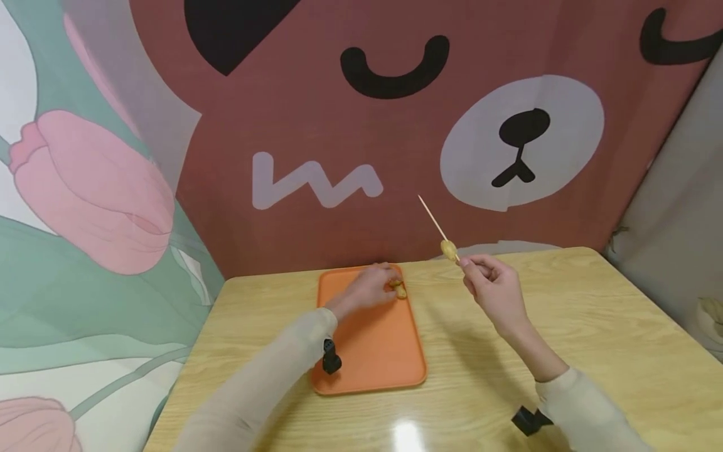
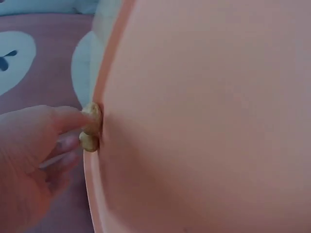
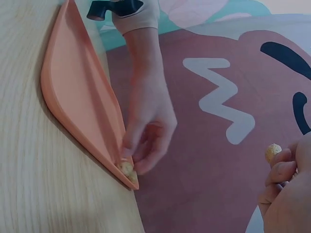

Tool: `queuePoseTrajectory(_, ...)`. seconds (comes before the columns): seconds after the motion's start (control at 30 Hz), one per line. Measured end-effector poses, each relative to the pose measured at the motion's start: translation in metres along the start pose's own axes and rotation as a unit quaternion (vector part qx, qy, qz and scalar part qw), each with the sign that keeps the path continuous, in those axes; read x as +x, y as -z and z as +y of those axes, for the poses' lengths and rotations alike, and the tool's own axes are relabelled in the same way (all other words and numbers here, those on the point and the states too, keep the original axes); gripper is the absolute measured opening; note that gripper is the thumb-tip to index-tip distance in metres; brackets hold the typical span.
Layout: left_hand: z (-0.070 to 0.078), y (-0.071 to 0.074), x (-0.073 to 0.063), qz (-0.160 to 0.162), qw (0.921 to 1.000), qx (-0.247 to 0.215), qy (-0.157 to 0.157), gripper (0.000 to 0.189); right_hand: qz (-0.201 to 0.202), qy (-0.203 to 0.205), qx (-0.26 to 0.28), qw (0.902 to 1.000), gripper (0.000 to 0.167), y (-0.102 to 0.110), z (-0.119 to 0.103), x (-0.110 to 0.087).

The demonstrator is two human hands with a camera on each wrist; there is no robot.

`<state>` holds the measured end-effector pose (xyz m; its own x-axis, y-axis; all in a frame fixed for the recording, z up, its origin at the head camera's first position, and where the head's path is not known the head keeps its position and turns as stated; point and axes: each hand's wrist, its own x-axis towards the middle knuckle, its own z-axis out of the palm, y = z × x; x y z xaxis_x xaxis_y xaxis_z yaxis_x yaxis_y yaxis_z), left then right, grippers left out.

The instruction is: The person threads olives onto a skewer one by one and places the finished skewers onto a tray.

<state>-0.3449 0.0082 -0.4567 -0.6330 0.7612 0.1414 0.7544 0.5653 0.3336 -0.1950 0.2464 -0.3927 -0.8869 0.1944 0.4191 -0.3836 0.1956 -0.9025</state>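
Observation:
My right hand (image 1: 497, 292) holds up a thin wooden skewer (image 1: 432, 216) by its lower end, pinched between thumb and fingers. One small, knobbly golden-brown ball (image 1: 449, 250) is threaded on it just above the fingertips; the bare pointed part slants up and left. At the far right corner of an orange tray (image 1: 367, 370), my left hand (image 1: 369, 287) has its thumb and fingers about one of the golden-brown balls (image 2: 92, 119). Another ball (image 2: 89, 142) lies against it at the rim. In the right wrist view the skewer is hidden behind the right hand (image 3: 291, 187).
The tray lies on a light wood-grain table (image 1: 254, 326), its far edge close to a bear-print cloth backdrop (image 1: 316, 232). A flower-print cloth (image 1: 101, 201) hangs on the left. Small black devices (image 1: 331, 358) are strapped at both wrists.

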Motion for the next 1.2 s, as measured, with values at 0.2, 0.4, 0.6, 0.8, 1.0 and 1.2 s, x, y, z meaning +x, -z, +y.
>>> queuePoseTrajectory(0.2,-0.006,0.001,-0.001,-0.026,0.9899,0.133,-0.041,0.020,0.003,-0.001,0.009,1.0000,0.029,-0.008,-0.003,0.001)
queuePoseTrajectory(0.4,-0.010,0.001,-0.010,-0.021,0.9911,0.129,-0.027,0.016,-0.011,0.003,0.016,0.9998,0.028,-0.017,-0.001,0.001)
queuePoseTrajectory(0.6,-0.010,-0.001,-0.026,-0.023,0.9952,0.093,-0.019,0.023,-0.020,-0.008,0.009,0.9997,0.024,-0.020,0.004,-0.002)
queuePoseTrajectory(0.8,-0.012,0.007,-0.042,0.013,0.9997,0.018,0.005,0.025,-0.030,-0.003,0.005,0.9995,0.022,-0.019,0.007,-0.004)
queuePoseTrajectory(1.0,-0.011,0.015,-0.055,0.036,0.9963,-0.070,0.036,0.024,-0.051,-0.004,-0.021,0.9984,0.023,-0.012,0.006,-0.006)
queuePoseTrajectory(1.2,-0.005,0.020,-0.072,0.094,0.9811,-0.160,0.055,0.023,-0.091,0.010,-0.051,0.9945,0.024,-0.010,0.000,-0.010)
